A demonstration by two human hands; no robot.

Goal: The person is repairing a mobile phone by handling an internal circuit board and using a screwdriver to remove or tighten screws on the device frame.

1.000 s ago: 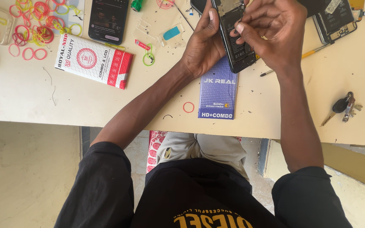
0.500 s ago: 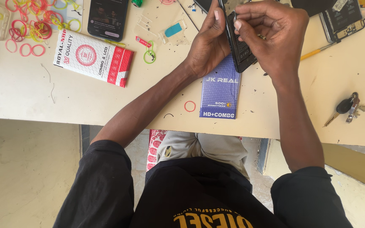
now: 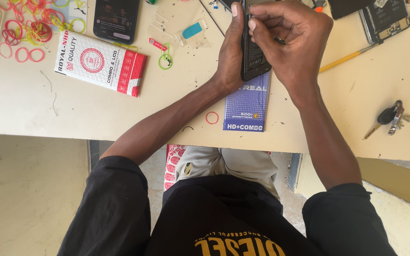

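Clearly a thin, rigid, fragile dark phone (image 3: 253, 57), up at twelve o'clock over the cream table (image 3: 72, 109). Clasped along its left edge by the left hand (image 3: 231, 52); pinched near the top by the right hand (image 3: 293, 40). Best held by the side edges, likely light and slippery.

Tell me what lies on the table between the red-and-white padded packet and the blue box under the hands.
In the head view, between the red-and-white packet and the blue box lies mostly bare table, crossed by the person's left forearm; a green ring sits higher up.
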